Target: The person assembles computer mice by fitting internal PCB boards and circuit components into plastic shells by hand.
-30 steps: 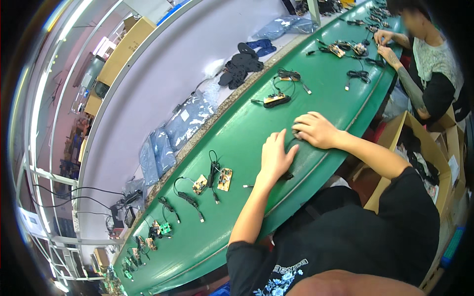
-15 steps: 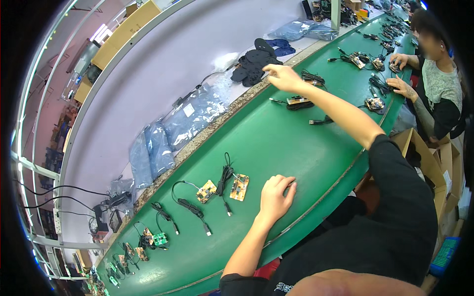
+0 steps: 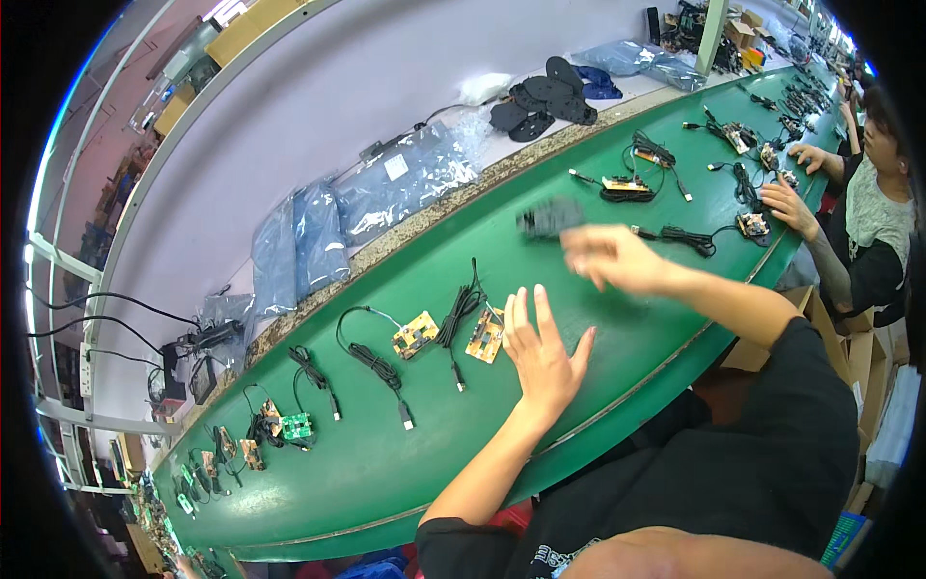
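Head view: my left hand (image 3: 543, 365) palm down, fingers parted, gripping nothing, at edge of tan circuit board (image 3: 483, 338). My right hand (image 3: 617, 259) blurred; can't tell whether fingers hold dark object (image 3: 551, 218) beside them, over green worktop (image 3: 338, 492). Black cable (image 3: 372, 367) bundled, probably against tangling.

Green worktop (image 3: 318, 482) with circuit boards (image 3: 416, 335), cables (image 3: 373, 367)
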Demonstrator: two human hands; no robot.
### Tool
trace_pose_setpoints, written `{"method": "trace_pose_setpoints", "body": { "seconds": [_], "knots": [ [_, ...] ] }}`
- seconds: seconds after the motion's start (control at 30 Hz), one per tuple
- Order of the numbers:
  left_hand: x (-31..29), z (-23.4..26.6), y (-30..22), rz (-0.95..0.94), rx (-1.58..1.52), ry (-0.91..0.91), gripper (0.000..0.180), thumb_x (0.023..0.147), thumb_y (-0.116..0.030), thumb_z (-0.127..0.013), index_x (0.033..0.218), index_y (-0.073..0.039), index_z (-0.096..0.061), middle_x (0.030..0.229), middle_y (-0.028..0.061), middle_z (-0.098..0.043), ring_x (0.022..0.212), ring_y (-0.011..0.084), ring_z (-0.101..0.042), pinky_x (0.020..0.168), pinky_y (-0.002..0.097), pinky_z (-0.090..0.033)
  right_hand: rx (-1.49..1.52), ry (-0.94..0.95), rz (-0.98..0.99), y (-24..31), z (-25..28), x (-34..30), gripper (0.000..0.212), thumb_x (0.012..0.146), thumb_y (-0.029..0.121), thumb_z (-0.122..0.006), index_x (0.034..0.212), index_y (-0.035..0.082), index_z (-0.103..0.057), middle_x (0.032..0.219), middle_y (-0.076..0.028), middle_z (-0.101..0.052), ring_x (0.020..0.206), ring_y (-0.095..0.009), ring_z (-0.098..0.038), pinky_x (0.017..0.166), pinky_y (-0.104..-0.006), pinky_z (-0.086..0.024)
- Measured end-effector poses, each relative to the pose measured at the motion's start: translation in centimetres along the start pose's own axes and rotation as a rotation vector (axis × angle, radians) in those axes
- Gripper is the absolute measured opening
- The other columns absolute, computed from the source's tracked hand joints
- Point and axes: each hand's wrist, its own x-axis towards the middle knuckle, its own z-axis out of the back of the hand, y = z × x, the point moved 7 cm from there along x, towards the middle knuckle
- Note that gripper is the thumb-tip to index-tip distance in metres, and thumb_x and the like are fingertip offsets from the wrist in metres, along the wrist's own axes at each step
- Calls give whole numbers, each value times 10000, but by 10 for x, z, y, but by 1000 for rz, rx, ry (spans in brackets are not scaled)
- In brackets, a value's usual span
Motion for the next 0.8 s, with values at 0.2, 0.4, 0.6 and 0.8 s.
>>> {"method": "trace_pose_setpoints", "body": {
  "seconds": [0.2,0.4,0.6,0.8],
  "knots": [
    [-7,-31,8,-18,139,281,720,894,-358,-701,1442,33,-447,1446,266,-443,1400,432,-362,1134,529,-282,-173,-17,237,20,8,48,190,930,152,-637,877,-20,-696,721,-30,-670,690,-68,-602,629,-280,-498],
    [-9,-26,6,-34,25,273,547,883,-290,-706,1314,24,-583,1416,272,-471,1366,429,-408,1116,521,-318,-805,-320,373,0,30,230,336,893,119,-598,1208,69,-702,1363,-154,-591,1272,-353,-547,1047,-434,-475],
    [8,-27,19,46,-90,216,673,847,-204,-743,1414,39,-475,1474,318,-379,1363,474,-389,1117,534,-332,-1023,-368,368,-13,40,251,144,897,151,-637,994,80,-716,1125,-121,-653,1110,-333,-600,919,-464,-514],
    [74,-39,42,-125,105,139,783,863,-275,-741,1502,5,-386,1514,315,-361,1387,474,-371,1131,526,-329,-473,-392,570,28,19,165,135,941,137,-607,1007,21,-632,923,-189,-685,956,-377,-672,797,-458,-516]
  ]
}}
